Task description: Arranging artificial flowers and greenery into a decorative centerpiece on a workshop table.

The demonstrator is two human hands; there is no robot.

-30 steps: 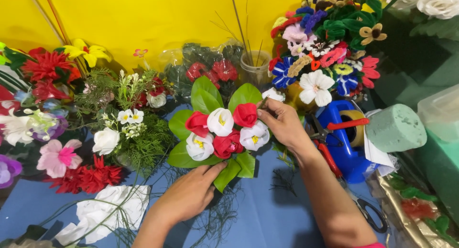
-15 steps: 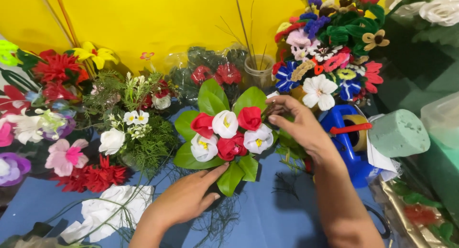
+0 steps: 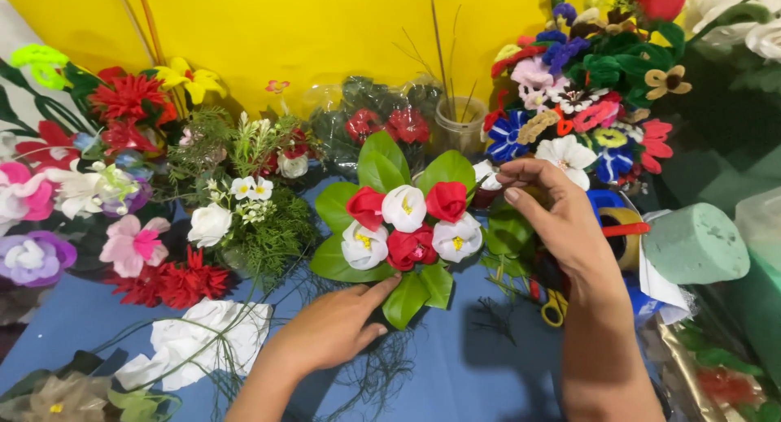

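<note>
The left hand (image 3: pixel 329 331) lies low under the small bouquet (image 3: pixel 403 223) of red and white artificial flowers. Its fingers are stretched forward and a little spread, and the fingertips (image 3: pixel 389 284) touch the lower green leaves (image 3: pixel 419 288) of the bouquet; it does not pinch anything that I can see. The right hand (image 3: pixel 553 215) comes from the right side of the bouquet. Its thumb and first fingers are pressed together at the upper right leaf (image 3: pixel 446 170), near the red flower (image 3: pixel 447 201), but I cannot tell if they really hold the leaf or a stem behind it.

The bouquet is between the two hands, above the left one and to the left of the right one, over the blue table (image 3: pixel 464 373). Behind the right hand stands a large mixed arrangement (image 3: pixel 586 105) of many colours. To the right of the right wrist is a green foam cylinder (image 3: pixel 695 243), and just under the wrist yellow scissors handles (image 3: pixel 555 306) lie on the table. To the left of the left hand lies a white fabric flower (image 3: pixel 199 345).
</note>
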